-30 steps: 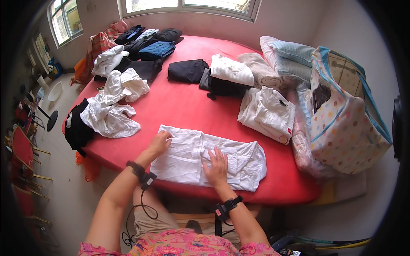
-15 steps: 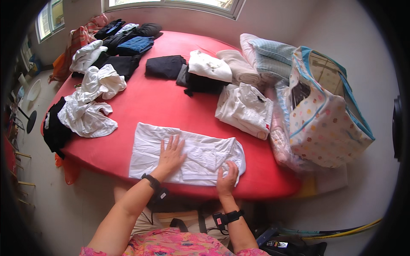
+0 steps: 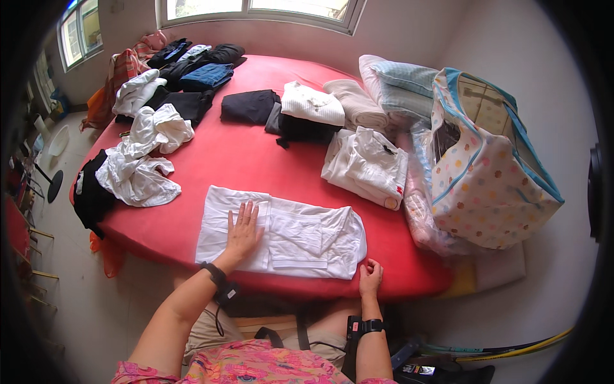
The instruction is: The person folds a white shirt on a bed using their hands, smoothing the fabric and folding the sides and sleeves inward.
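Observation:
A white garment, folded into a long flat strip, lies near the front edge of the red-covered bed. My left hand rests flat on its left part, fingers stretched and slightly spread. Just off the garment's right end, my right hand is over the bed's front edge with its fingers curled in; I see nothing in them. Creases show in the garment's right end, and a squarish folded layer lies across its middle.
Folded white shirts lie beyond the garment, with dark folded clothes farther back. Crumpled white clothes lie at the left. A dotted storage bag stands at the right beside pillows.
My right hand has left the garment's right end and moved right to the bed's edge, its fingers curling. My left hand has slid slightly left on the cloth.

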`<state>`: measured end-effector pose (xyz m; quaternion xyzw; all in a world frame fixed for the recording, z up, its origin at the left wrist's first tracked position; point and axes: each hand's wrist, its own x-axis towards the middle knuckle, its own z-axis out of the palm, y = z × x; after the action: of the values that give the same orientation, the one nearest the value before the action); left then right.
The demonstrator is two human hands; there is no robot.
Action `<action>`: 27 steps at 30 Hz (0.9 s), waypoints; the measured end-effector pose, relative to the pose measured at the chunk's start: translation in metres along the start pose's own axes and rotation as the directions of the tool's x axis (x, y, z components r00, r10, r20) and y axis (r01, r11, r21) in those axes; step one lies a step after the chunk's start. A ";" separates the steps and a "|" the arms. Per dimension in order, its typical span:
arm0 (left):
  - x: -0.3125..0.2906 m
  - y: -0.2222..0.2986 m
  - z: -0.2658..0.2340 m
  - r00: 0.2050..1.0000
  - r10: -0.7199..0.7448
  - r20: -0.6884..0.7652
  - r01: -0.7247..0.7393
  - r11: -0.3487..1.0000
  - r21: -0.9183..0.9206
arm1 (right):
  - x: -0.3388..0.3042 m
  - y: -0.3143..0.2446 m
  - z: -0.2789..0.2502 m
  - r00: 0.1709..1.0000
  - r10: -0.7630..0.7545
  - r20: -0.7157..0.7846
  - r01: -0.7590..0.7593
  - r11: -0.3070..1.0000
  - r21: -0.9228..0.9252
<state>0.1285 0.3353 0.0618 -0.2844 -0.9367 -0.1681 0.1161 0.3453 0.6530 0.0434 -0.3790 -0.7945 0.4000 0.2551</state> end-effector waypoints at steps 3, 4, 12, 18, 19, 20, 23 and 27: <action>-0.013 -0.008 -0.001 0.994 -0.036 0.105 0.031 0.998 0.047 | -0.004 -0.008 0.005 1.000 -0.022 0.010 0.023 0.998 -0.050; -0.012 -0.004 -0.004 0.996 -0.030 0.079 0.026 0.999 0.042 | -0.003 -0.008 0.006 0.998 -0.067 -0.007 0.066 0.992 -0.110; -0.004 0.015 -0.010 0.994 -0.020 0.104 0.023 0.999 -0.029 | 0.001 -0.003 0.006 0.999 0.005 -0.038 -0.005 1.000 -0.014; -0.003 0.078 -0.004 0.963 0.232 0.139 -0.213 0.966 -0.144 | -0.015 -0.018 0.002 0.911 0.355 0.210 -0.402 0.878 0.258; 0.001 0.091 -0.004 0.934 0.309 0.179 -0.283 0.946 -0.155 | -0.017 -0.019 0.001 0.890 0.386 0.242 -0.437 0.874 0.213; 0.005 0.102 0.000 0.907 0.389 0.164 -0.361 0.916 -0.176 | -0.018 -0.022 0.000 0.891 0.386 0.240 -0.436 0.874 0.215; 0.005 0.147 0.000 0.822 0.489 0.293 -0.332 0.829 -0.451 | -0.015 -0.027 -0.005 0.860 0.407 0.309 -0.484 0.841 0.240; -0.015 0.184 0.019 0.842 0.489 0.229 -0.414 0.857 -0.308 | -0.005 -0.025 -0.008 0.791 0.394 0.467 -0.575 0.741 0.348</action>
<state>0.2438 0.4791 0.0850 -0.5328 -0.8205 -0.2054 -0.0265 0.3438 0.6431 0.0680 -0.4210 -0.5759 0.6970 0.0727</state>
